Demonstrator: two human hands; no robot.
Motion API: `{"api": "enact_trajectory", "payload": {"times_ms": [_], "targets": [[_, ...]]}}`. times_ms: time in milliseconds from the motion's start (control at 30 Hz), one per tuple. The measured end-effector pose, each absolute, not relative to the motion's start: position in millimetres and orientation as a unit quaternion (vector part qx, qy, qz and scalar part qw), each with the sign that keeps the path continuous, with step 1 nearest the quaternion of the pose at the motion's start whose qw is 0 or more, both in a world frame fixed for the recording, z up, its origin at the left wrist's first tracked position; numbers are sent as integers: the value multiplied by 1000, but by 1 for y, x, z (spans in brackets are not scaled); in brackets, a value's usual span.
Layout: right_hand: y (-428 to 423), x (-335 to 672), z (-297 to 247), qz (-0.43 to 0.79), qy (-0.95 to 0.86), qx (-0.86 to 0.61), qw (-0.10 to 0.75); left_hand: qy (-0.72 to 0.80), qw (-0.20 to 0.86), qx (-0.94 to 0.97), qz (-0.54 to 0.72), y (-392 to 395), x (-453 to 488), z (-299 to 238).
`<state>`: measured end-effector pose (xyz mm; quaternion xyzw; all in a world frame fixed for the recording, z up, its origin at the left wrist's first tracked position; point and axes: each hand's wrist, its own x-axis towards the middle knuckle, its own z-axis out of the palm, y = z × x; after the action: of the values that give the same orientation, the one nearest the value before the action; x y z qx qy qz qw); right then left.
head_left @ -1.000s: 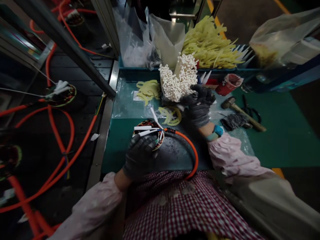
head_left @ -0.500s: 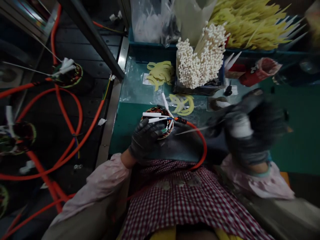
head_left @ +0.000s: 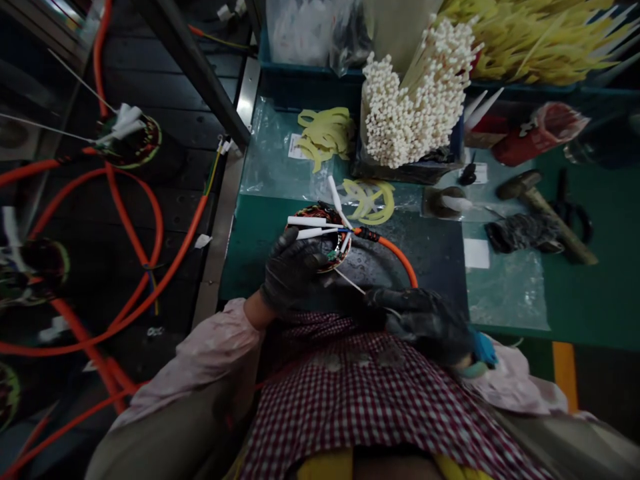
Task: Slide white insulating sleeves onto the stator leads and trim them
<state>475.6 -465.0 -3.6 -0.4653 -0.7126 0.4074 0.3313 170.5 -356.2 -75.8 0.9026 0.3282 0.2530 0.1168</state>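
Note:
A round wound stator with white sleeves and an orange cable lies on the green bench near me. My left hand, in a black glove, is closed over the stator's near left edge. My right hand, also gloved, pinches a thin white cable tie whose tip points at the stator's near side. A dense bundle of white cable ties stands upright in a box behind the stator.
Yellow strips lie on clear plastic at the back; a heap of yellow ties fills a blue tray. A hammer, dark cloth and red cup sit to the right. More stators with orange cables lie at left.
My right hand left the white bundle with one tie, swung down and back toward me, and now holds the tie's tip at the stator. My left hand stayed on the stator.

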Motion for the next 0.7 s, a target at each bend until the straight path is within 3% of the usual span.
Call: {"api": "enact_trajectory", "payload": {"times_ms": [200,333,400,567,700], "targets": [[-403,436,-21,217,-762,-532,300,309,102,904,277,-355,172,-78],[-366,423,-18,170,-804,-544,167,307,63,891,327,-355,178,-74],[-356,419,-14,197,-816,-524,146,307,57,885,344,-355,181,-73],[-356,422,-2,366,-721,-484,335,311,91,884,338,-354,182,-72],[-358,433,4,480,-683,-429,345,292,91,889,340,-353,181,-69]]}}
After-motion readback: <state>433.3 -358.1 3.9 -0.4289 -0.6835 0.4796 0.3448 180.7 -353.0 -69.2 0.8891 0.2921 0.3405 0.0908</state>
